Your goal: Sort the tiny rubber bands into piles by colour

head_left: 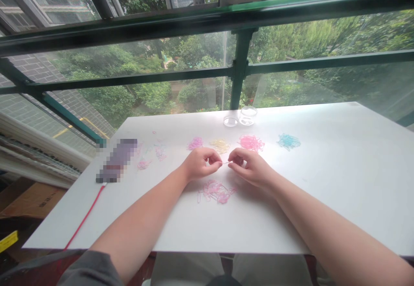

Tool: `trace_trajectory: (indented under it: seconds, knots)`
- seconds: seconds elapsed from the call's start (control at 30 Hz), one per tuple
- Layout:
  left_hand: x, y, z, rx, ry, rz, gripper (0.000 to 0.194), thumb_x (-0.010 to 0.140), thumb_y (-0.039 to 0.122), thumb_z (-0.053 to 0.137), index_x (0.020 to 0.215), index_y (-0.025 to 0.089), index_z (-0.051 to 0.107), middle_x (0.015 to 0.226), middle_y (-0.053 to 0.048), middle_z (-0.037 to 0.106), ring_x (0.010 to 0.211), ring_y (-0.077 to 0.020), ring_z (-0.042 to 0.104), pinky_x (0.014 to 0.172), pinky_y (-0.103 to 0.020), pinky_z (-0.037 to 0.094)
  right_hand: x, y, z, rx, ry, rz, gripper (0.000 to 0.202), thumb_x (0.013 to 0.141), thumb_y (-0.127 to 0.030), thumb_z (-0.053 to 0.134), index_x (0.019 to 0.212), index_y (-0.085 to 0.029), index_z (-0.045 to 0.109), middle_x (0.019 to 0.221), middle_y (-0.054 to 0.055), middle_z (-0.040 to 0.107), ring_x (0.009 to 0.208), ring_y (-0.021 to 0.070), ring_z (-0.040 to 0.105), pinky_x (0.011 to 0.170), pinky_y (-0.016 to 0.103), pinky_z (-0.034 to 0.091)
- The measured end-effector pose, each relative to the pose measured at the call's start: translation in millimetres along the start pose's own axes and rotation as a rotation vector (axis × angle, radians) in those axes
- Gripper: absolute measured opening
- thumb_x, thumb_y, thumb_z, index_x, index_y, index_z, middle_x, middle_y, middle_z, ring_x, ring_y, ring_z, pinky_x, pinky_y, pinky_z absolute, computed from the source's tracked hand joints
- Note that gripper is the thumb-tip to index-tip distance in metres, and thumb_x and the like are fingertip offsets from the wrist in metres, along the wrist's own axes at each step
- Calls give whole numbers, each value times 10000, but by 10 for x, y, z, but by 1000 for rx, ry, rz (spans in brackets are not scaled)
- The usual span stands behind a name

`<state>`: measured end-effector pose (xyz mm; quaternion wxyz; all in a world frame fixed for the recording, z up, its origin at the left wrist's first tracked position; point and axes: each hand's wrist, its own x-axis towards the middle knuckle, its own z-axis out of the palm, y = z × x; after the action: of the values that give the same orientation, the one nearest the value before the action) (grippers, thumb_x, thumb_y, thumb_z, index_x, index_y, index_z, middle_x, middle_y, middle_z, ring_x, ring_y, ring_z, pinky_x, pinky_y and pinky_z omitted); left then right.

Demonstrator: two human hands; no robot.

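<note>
In front of me, over the middle of the white table, my left hand (205, 163) and my right hand (247, 165) face each other with closed fingertips. Between them runs a thin pale pink loop (225, 162), pinched at both ends; its exact kind is too small to tell. Just below my hands lies a loose pile of pink loops (216, 191). Beyond my fingers are small heaps of purple loops (196, 143), yellow loops (219, 145), pink loops (251, 143) and blue loops (288, 141).
A clear round jar (248, 117) and its lid (230, 122) stand at the table's back edge. More loops (160, 152) lie scattered at left, beside a pixelated phone-like object (117, 161) with a red cable (84, 217). Green-framed window glass borders the white table (339, 182).
</note>
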<state>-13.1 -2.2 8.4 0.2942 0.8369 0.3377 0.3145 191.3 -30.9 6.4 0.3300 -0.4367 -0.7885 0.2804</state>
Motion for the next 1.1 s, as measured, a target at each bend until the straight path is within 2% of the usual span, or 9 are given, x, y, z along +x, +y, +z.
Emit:
trace_trajectory:
  seconds: [0.3,0.47,0.6,0.7,0.8,0.9,1.1]
  knots:
    - [7,6,-29,25,-57,11,60,716,164,567,703,145,623,618,-2,617,589,-87,535,581,-209,413,-3,4,9,-24,6,-27,73,762,-136,500,728,-186,542,673,-3,545,626,117,483,595,243,391]
    - [7,-16,-40,44,-44,-5,54,700,158,561,678,142,608,618,0,607,591,-86,533,585,-207,419,15,14,-12,-46,58,20,82,755,-131,486,711,-188,527,640,-18,516,598,110,456,578,241,369]
    - [-2,-76,-96,73,14,-21,65,702,173,555,673,148,608,615,0,610,583,-87,526,586,-209,426,31,40,-24,-38,54,85,61,762,-173,495,714,-190,527,618,-24,507,578,112,449,560,243,362]
    - [-11,-181,-222,147,101,-54,78,699,187,555,662,152,615,615,0,618,572,-88,517,585,-211,426,34,65,-23,-29,26,128,61,769,-209,499,720,-193,530,621,-20,522,568,116,461,542,245,359]
    - [-24,-335,-388,253,220,-144,109,703,226,562,672,150,632,629,-4,632,578,-94,514,581,-211,421,29,84,-27,-23,11,147,71,779,-237,500,732,-195,533,635,-15,538,571,122,476,544,251,369]
    - [-42,-475,-499,315,278,-273,140,707,253,558,703,149,652,661,-7,651,600,-103,527,582,-211,421,22,93,-33,-32,-5,153,93,790,-261,497,735,-196,534,633,-14,542,561,124,473,546,257,375]
    - [-56,-566,-475,331,275,-360,164,710,274,559,746,157,668,686,-7,663,622,-113,552,600,-217,433,19,88,-30,-73,-51,117,130,808,-281,484,726,-196,539,629,-9,541,569,130,473,551,263,371]
